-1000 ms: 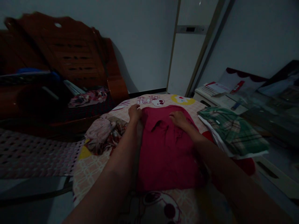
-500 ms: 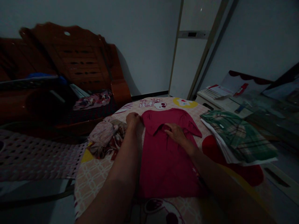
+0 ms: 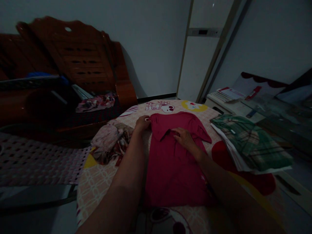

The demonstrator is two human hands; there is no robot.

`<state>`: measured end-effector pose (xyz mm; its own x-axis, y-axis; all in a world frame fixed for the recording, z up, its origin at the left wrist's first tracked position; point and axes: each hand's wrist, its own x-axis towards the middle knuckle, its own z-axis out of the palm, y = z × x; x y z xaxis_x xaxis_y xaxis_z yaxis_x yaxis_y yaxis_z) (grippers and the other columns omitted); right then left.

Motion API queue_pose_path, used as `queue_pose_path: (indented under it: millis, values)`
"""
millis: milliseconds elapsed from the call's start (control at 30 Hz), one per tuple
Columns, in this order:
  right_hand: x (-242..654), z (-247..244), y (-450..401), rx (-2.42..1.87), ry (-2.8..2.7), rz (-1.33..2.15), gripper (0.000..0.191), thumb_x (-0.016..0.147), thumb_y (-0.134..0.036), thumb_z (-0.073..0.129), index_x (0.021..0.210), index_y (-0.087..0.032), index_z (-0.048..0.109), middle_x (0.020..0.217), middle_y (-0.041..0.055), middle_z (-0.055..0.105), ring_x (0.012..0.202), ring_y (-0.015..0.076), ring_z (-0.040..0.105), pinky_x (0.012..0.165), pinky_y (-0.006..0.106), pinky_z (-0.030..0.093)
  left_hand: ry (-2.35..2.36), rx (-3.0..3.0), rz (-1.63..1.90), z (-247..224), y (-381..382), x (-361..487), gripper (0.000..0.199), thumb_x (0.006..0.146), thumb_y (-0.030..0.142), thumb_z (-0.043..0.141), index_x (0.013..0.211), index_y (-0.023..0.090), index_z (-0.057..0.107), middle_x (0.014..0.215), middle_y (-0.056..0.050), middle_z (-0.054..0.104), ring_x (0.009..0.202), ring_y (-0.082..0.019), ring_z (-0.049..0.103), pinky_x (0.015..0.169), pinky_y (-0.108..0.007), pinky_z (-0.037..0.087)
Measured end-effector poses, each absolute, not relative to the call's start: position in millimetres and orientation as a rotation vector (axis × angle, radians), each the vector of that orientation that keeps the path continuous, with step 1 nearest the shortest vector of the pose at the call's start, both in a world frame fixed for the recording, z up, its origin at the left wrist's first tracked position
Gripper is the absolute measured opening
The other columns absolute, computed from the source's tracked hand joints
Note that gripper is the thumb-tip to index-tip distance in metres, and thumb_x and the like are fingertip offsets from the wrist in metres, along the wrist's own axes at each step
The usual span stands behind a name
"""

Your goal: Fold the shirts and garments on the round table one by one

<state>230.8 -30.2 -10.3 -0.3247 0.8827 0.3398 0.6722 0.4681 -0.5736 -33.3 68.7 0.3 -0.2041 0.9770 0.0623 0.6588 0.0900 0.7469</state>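
A dark pink shirt (image 3: 176, 175) lies on the round table, its sides turned in and its upper part folded across. My left hand (image 3: 143, 123) is closed at the shirt's upper left edge, with the fingertips pinching the cloth there. Over the middle of the shirt, near the collar fold, my right hand (image 3: 183, 137) is closed, its thumb and fingers gripping the edge of the fabric. To the left of my left forearm sits a crumpled heap of patterned cloth (image 3: 108, 139).
A patterned cloth (image 3: 97, 180) covers the round table. Folded green plaid clothing (image 3: 251, 139) lies on its right side. Behind stand a carved wooden sofa (image 3: 83, 61) and a tall white cabinet-like unit (image 3: 200, 61). A woven seat (image 3: 41, 162) is at left.
My left hand has shifted slightly right onto the shirt's upper left edge. My right hand stays at the collar fold. The view has tilted a little.
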Motion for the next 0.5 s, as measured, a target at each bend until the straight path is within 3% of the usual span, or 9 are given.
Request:
queue_pose_path:
  millis: [300, 500]
  values:
    - [228, -3, -36, -1.327, -2.025, 0.508, 0.045, 0.083, -0.011, 0.065, 0.124, -0.028, 0.072, 0.123, 0.0072, 0.074, 0.11, 0.0256, 0.069, 0.101, 0.045, 0.053, 1.609, 1.275, 1.131, -2, 69, -29, 0.021, 0.076, 0.024, 0.066, 0.092, 0.016, 0.078, 0.076, -0.004, 0.075, 0.071, -0.018, 0.069, 0.071, -0.028, 0.055]
    - [226, 11, -39, -1.263, -1.751, 0.789, 0.038, 0.077, -0.021, 0.069, 0.115, -0.023, 0.076, 0.08, -0.0002, 0.073, 0.07, 0.0157, 0.066, 0.07, 0.03, 0.056, 1.352, 1.043, 1.295, 14, 63, -25, 0.024, 0.076, 0.022, 0.066, 0.096, 0.013, 0.074, 0.076, -0.003, 0.072, 0.063, -0.014, 0.065, 0.068, -0.029, 0.058]
